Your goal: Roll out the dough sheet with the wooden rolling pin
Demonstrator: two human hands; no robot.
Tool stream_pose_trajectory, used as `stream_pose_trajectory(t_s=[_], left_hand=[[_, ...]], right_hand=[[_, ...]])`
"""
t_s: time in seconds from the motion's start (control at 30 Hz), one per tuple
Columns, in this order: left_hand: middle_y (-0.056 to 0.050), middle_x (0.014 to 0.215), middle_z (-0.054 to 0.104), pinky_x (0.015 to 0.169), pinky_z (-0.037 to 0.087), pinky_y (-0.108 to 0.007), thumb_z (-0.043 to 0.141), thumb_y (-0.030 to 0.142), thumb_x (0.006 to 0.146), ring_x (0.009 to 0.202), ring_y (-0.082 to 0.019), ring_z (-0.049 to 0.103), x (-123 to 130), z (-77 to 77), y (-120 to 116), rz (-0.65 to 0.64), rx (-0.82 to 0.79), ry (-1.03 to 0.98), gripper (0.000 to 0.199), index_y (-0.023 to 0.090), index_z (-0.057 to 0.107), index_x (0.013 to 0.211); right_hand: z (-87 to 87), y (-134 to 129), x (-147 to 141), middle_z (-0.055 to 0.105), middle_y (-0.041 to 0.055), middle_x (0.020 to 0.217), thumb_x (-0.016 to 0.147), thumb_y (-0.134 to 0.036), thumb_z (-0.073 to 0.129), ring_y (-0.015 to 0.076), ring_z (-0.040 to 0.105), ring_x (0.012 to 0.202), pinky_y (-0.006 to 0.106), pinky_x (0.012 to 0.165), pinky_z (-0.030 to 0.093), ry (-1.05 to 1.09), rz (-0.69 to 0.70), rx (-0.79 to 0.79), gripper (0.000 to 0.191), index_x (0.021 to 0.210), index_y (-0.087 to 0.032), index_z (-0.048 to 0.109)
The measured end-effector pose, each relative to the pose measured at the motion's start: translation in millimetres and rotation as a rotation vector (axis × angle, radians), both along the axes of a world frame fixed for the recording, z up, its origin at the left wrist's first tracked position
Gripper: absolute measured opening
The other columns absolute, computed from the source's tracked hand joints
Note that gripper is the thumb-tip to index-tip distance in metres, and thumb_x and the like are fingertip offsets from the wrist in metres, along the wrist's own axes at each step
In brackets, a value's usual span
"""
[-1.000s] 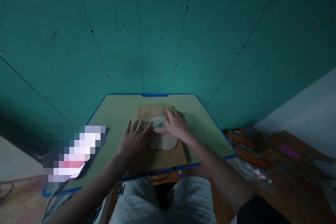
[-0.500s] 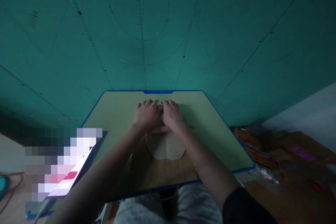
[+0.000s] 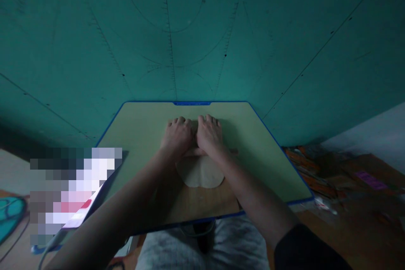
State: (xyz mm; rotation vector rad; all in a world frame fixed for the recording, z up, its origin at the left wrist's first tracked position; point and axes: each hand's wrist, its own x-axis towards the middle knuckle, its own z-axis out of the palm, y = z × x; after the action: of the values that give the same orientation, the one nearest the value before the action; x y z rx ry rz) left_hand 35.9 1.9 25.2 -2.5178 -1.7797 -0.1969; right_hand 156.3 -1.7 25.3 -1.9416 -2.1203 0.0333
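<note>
On the board (image 3: pixel 202 206), your left hand (image 3: pixel 177 137) and right hand (image 3: pixel 210 137) press flat, side by side, on the dough (image 3: pixel 200 174); it's thin; far half unseen.

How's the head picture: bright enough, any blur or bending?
Head view: dim and teal-tinted; wide-angle bends the wall lines; left hand and right hand on the dough read clearly; a pixelated patch hides the tray's left corner.
</note>
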Motion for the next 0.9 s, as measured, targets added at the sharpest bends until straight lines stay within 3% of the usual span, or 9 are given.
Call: stream_pose_trajectory(t_s=[0.23, 0.37, 0.57, 0.73, 0.9], left_hand=[[-0.021, 0.119, 0.064, 0.092, 0.045, -0.043, 0.044, 0.032, 0.096, 0.113, -0.034, 0.058, -5.3, -1.0, -20.0, -0.049, 0.001, 0.015, 0.039, 0.008, 0.059, 0.123], [-0.022, 0.125, 0.061, 0.09, 0.046, -0.044, 0.056, 0.049, 0.089, 0.116, -0.037, 0.057, -8.4, -6.0, -29.0, -0.043, 0.021, 0.023, 0.056, 0.008, 0.056, 0.127], [-0.02, 0.126, 0.064, 0.097, 0.046, -0.048, 0.037, 0.034, 0.099, 0.123, -0.036, 0.055, -6.6, -7.6, -43.4, 0.011, 0.064, -0.039, 0.041, 0.01, 0.059, 0.124], [-0.022, 0.14, 0.058, 0.106, 0.04, -0.053, 0.032, 0.031, 0.1, 0.135, -0.038, 0.049, -5.5, -6.2, -64.8, 0.048, 0.104, -0.053, 0.045, 0.012, 0.059, 0.131], [-0.025, 0.145, 0.055, 0.107, 0.038, -0.055, 0.032, 0.033, 0.101, 0.138, -0.039, 0.047, -9.5, -14.2, -88.9, 0.024, 0.169, -0.039, 0.051, 0.009, 0.054, 0.14]], right_hand=[[-1.5, -17.9, 0.7, 0.057, 0.0199, 0.13, 0.095, -0.017, 0.046, 0.032, 0.05, 0.121, 0.045, 0.103, 0.037, 0.026, 0.03, -0.033, 0.035, 0.128, -0.011, 0.055], [-1.9, -27.4, 2.2, 0.053, 0.0223, 0.136, 0.085, -0.024, 0.063, 0.0357, 0.044, 0.13, 0.048, 0.111, 0.033, 0.012, 0.066, -0.035, 0.057, 0.137, -0.007, 0.049], [-2.8, -42.8, 1.6, 0.04, 0.0253, 0.154, 0.096, -0.019, 0.041, 0.0343, 0.036, 0.144, 0.049, 0.117, 0.026, 0.019, 0.055, -0.019, 0.053, 0.147, -0.006, 0.045], [-7.4, -61.2, 1.9, 0.036, 0.0203, 0.16, 0.094, -0.02, 0.044, 0.0322, 0.031, 0.149, 0.05, 0.121, 0.019, 0.01, 0.063, -0.008, 0.058, 0.15, -0.011, 0.044], [-12.1, -84.6, 0.8, 0.032, 0.0202, 0.162, 0.094, -0.019, 0.046, 0.0308, 0.024, 0.152, 0.051, 0.124, 0.012, 0.022, 0.075, 0.025, 0.059, 0.152, -0.01, 0.043]])
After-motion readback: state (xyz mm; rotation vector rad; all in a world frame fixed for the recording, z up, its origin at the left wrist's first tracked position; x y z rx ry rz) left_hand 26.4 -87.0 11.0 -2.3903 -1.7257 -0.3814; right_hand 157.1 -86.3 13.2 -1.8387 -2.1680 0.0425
